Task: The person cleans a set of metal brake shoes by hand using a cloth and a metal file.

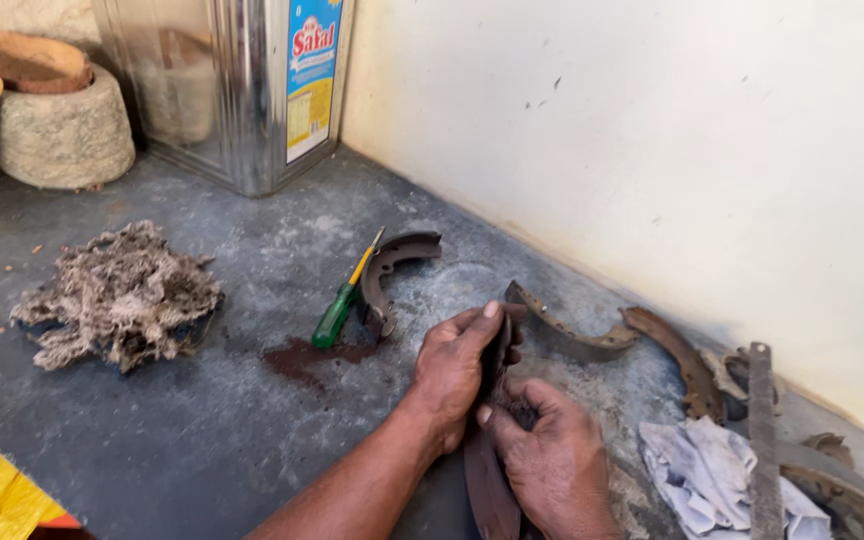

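1. Far left: cotton waste wad [117, 297] on the grey floor [202, 440]; green-handled screwdriver [340, 305] beside a loose brake shoe [392, 265].
2. Held brake shoe [487, 470]: upright on edge between my hands, centre foreground. Judged stiff, fairly heavy, gritty with rust; best gripped along the curved rim.
3. My left hand [452, 370] is wrapped over its upper end, fingers closed.
4. My right hand [552, 465] is pinching its web, wrist low.
5. Right: more shoes [572, 335], white rag [712, 475].

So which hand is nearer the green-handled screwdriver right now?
Left. The left hand grips the top of the dark curved brake shoe, just right of the screwdriver. The right hand holds the shoe lower down, farther away from it.
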